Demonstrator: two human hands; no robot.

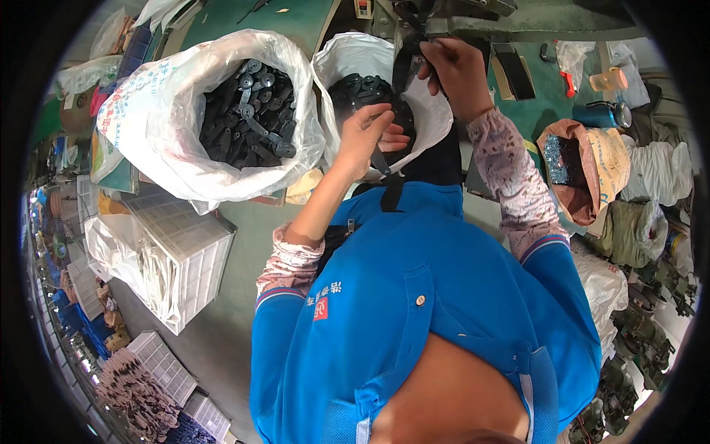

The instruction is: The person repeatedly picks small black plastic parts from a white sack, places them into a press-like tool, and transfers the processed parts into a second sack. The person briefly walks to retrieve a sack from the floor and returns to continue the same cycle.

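My left hand (367, 139) is over the white-lined sack (436, 122) in front of me, fingers curled. A flat black part (381, 161) sticks out below its palm and appears to be held there. Inside that sack lie several dark parts (362, 90). My right hand (460, 74) is raised at the sack's far right, fingers bent together against a dark machine (410, 29). What those fingers pinch is hidden among black pieces. Left of it, a large white plastic sack (148, 122) holds a heap of black flat parts with round ends (251, 115).
A brown sack (603, 159) with small shiny metal pieces stands at right, near a blue flask (600, 115) and a red-tipped tool (568, 83) on the green table (529, 111). White plastic crates (203, 255) stand on the floor at left.
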